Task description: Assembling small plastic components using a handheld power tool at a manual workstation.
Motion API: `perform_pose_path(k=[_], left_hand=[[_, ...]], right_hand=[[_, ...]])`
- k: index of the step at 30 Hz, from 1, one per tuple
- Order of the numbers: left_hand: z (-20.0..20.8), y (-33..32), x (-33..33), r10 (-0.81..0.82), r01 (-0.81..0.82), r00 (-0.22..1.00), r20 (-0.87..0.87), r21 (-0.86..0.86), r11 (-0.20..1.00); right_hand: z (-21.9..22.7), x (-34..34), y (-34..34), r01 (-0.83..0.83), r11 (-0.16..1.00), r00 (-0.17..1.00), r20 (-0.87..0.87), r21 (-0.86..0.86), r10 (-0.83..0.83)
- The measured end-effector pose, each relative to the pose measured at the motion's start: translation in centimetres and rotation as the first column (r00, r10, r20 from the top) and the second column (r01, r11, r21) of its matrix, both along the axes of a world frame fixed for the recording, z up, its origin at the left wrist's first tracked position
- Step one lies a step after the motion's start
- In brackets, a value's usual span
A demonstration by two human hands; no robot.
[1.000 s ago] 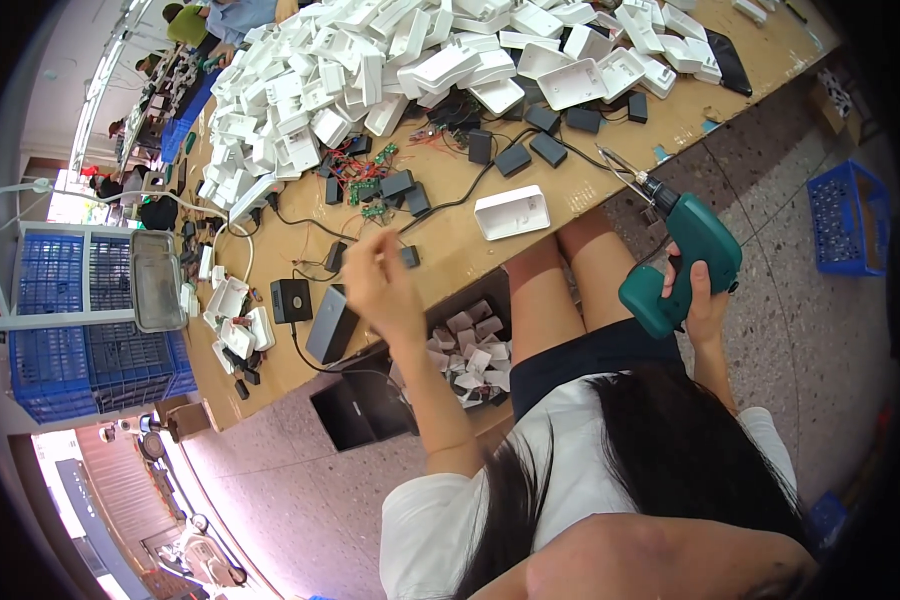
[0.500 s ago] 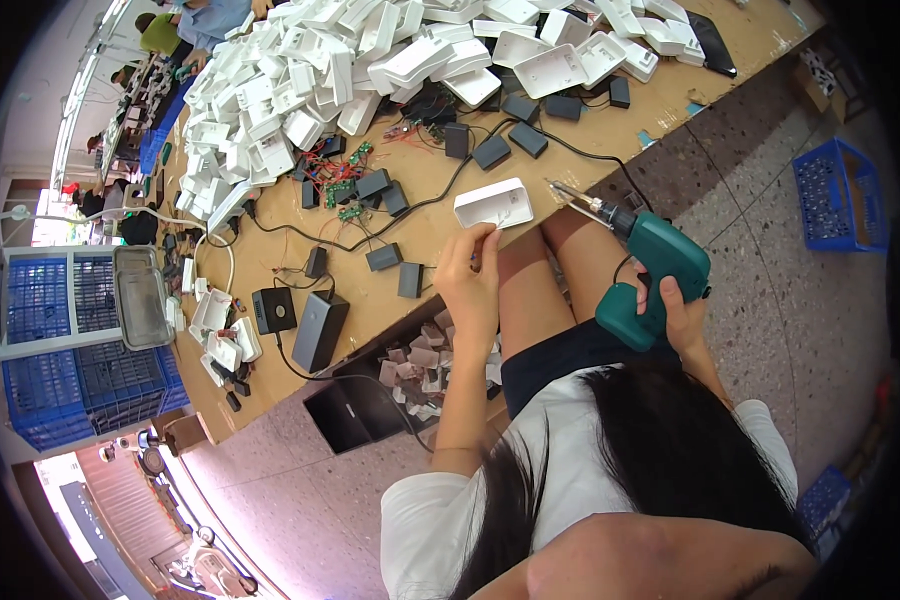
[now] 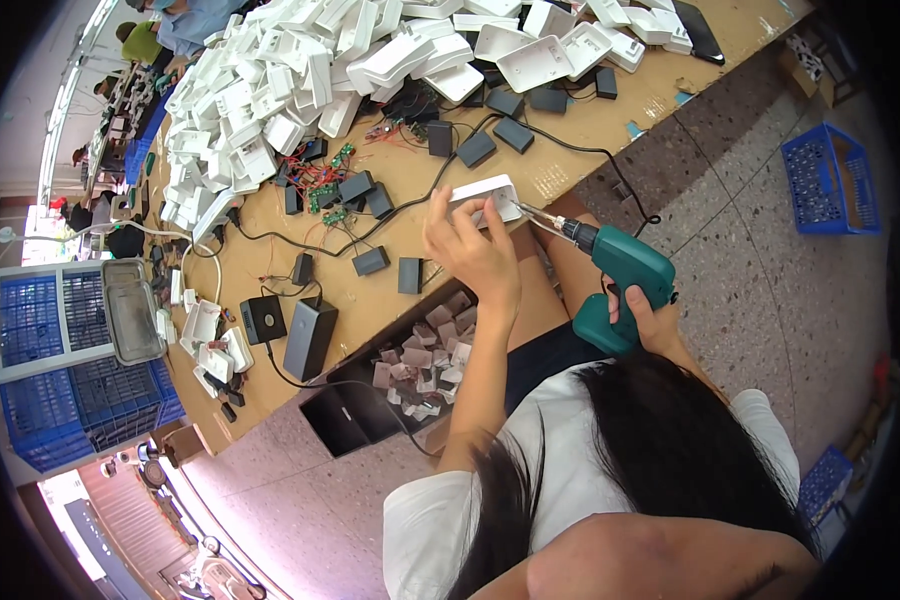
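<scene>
A white open plastic case (image 3: 506, 188) lies at the table's near edge, its hollow side up. My left hand (image 3: 473, 250) grips its left and near side, with a finger reaching inside. In my right hand (image 3: 650, 318) is a green power drill (image 3: 632, 262), held by its handle over my lap. The drill's long thin bit (image 3: 545, 215) points left, its tip at the right end of the case. Whether the tip touches a screw is too small to tell.
Many white cases (image 3: 260, 110) are heaped on the table (image 3: 420, 330) at the far side. Black boxes (image 3: 477, 150), green circuit boards (image 3: 330, 195) and a black cable (image 3: 390, 222) lie nearer. A bin of white pieces (image 3: 420, 360) stands below; a blue crate (image 3: 830, 180) sits right.
My left hand has gone from pinching near the case's front edge to gripping its left side. The drill has moved left, bringing its bit tip to the case.
</scene>
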State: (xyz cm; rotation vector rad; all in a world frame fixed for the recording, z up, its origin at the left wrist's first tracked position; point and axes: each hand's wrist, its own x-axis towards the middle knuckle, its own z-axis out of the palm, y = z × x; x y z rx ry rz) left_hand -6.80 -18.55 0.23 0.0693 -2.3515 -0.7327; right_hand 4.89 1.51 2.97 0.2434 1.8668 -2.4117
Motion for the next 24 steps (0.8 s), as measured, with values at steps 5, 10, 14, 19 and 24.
perform_pose_path(k=[5,10,14,19,24], left_hand=[[-1.2,1.1,-0.8,0.083,-0.082,0.997,0.002,-0.072,0.994],[-2.2,1.2,-1.7,0.173,-0.169,0.984,0.047,-0.076,0.983],[-2.0,1.3,-1.9,0.22,-0.215,0.974,0.055,-0.086,0.973],[-1.3,1.3,-1.0,0.179,-0.181,0.983,-0.036,-0.09,0.979],[-1.1,1.1,-1.6,0.134,-0.142,0.988,-0.07,-0.124,0.982]], right_hand=[[-0.6,-0.2,-0.6,0.003,0.997,1.0,-0.026,0.073,-0.001],[-1.6,-0.3,-0.7,0.002,0.998,1.0,-0.007,0.057,-0.002],[-1.3,-0.5,-0.6,-0.036,0.992,0.998,-0.043,0.122,0.041],[-1.1,-1.1,-0.4,-0.034,0.986,0.995,-0.083,0.162,0.049],[-1.4,-2.2,-1.7,0.04,0.983,0.993,-0.121,0.181,-0.018]])
